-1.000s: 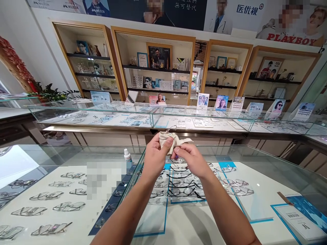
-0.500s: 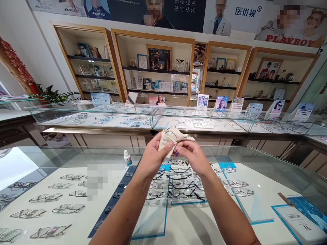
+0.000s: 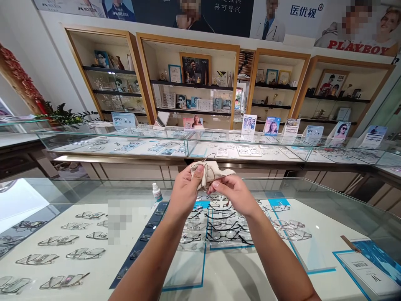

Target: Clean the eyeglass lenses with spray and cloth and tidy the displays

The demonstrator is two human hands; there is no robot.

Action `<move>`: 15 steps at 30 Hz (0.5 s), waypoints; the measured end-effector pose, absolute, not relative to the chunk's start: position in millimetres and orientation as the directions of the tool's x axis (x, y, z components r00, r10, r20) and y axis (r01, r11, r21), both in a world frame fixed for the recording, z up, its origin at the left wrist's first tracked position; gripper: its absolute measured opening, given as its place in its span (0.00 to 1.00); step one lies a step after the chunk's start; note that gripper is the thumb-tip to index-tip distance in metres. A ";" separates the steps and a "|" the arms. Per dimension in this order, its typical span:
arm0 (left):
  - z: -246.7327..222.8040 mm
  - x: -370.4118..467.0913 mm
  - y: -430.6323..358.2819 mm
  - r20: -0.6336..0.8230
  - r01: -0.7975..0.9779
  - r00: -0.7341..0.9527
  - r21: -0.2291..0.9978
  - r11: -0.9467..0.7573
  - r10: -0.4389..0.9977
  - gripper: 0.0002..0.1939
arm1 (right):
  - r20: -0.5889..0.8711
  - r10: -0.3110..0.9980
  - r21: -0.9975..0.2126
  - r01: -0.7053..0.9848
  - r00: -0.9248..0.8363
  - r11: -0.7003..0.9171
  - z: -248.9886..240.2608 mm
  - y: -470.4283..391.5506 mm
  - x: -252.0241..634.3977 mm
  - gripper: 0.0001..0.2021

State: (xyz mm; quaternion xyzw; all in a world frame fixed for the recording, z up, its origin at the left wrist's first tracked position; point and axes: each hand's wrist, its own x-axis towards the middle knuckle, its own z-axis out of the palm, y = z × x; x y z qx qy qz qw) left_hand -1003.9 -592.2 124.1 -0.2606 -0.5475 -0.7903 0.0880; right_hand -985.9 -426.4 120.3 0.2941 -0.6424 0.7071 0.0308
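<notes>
A cream cleaning cloth [image 3: 213, 173] with zigzag edges is bunched between my two hands above the glass display counter. It wraps a pair of eyeglasses; only a thin dark piece of the frame [image 3: 210, 156] pokes out above the cloth, and the lenses are covered. My left hand [image 3: 187, 188] is closed, its thumb pressed on top of the cloth over the glasses. On the other side, my right hand [image 3: 231, 190] pinches the cloth's lower right part with thumb and fingers. How firmly the right fingers touch the frame is hidden.
A small white bottle [image 3: 156, 192] stands on the counter left of my hands. Under the glass [image 3: 184, 274] lie rows of eyeglasses [image 3: 223, 225]. Another glass showcase [image 3: 140, 136] with upright cards runs across behind, before wooden shelves [image 3: 191, 85].
My left thumb has shifted up and left onto the cloth. The cloth now covers the lens that showed before, and its right corner spreads out more. Both hands keep hold.
</notes>
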 end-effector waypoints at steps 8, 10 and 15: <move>129.3 -1005.7 -588.0 0.457 0.284 -0.825 0.843 -0.457 0.332 0.27 | 0.496 -0.230 -0.864 -0.449 -0.837 -0.229 125.5 -422.6 -986.8 0.17; 126.0 -1005.5 -581.7 0.454 0.290 -0.846 0.832 -0.473 0.279 0.28 | 0.489 -0.232 -0.870 -0.450 -0.841 -0.200 123.9 -424.4 -987.1 0.17; 120.2 -1004.7 -572.0 0.435 0.348 -0.896 0.812 -0.468 0.089 0.24 | 0.481 -0.261 -0.876 -0.451 -0.837 -0.167 120.9 -431.8 -987.3 0.18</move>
